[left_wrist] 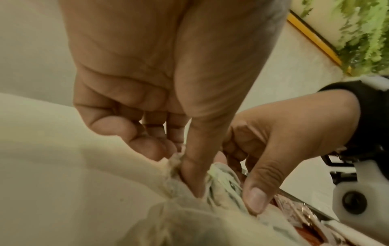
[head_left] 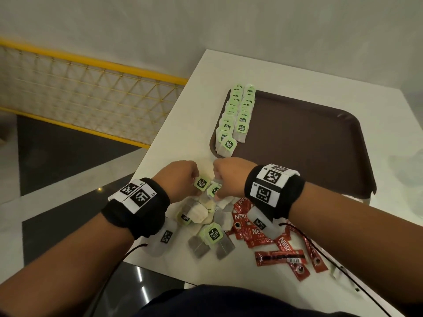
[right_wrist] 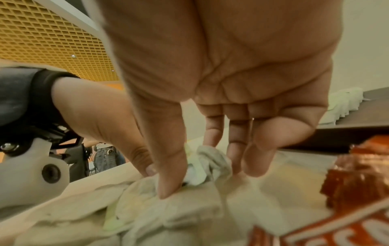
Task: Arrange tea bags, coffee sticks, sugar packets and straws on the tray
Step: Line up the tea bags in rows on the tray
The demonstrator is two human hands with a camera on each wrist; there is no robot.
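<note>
A brown tray (head_left: pixel 302 143) lies on the white table (head_left: pixel 229 72); two overlapping rows of green-tagged tea bags (head_left: pixel 238 115) run along its left side. In front of it is a loose pile of tea bags (head_left: pixel 206 220), with red coffee sticks (head_left: pixel 265 236) to its right. Both hands work at the pile's far end. My left hand (head_left: pixel 194 183) pinches a tea bag (left_wrist: pixel 174 164) between thumb and curled fingers. My right hand (head_left: pixel 217 187) pinches another tea bag (right_wrist: pixel 207 164), with its green tag (head_left: pixel 214 189) by the fingers.
The table's left edge (head_left: pixel 160 143) drops to a dark floor beside a yellow mesh railing (head_left: pixel 91 94). Thin black cables (head_left: pixel 320 252) trail from the wrist cameras over the coffee sticks. A dark tray rim (right_wrist: pixel 345 131) lies just beyond my right fingers.
</note>
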